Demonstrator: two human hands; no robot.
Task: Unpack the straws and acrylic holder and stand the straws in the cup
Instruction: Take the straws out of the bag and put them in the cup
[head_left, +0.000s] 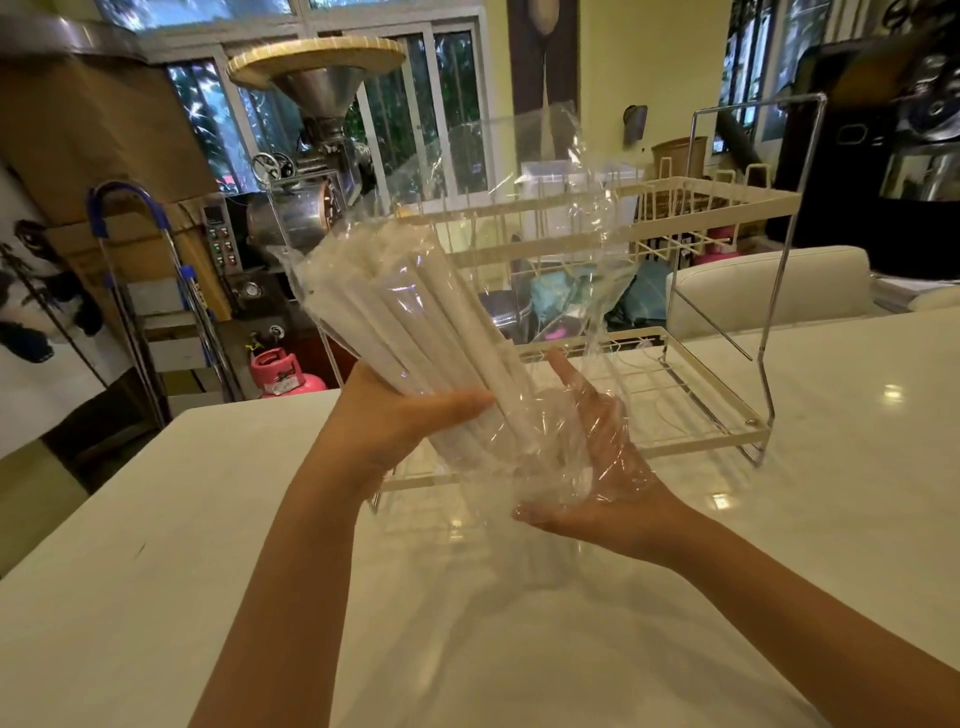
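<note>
A bundle of white paper-wrapped straws leans up and to the left inside a crinkled clear plastic bag. My left hand grips the lower part of the bundle from the left, thumb across the front. My right hand lies palm up under the bag's loose bottom end, fingers spread, seen through the plastic. The bag's open top flares up and to the right. No acrylic holder or cup can be made out in view.
A cream two-tier wire dish rack stands on the white glossy table just behind my hands. Beyond the table's far edge are a pink gas cylinder, a metal machine with a funnel and a step ladder.
</note>
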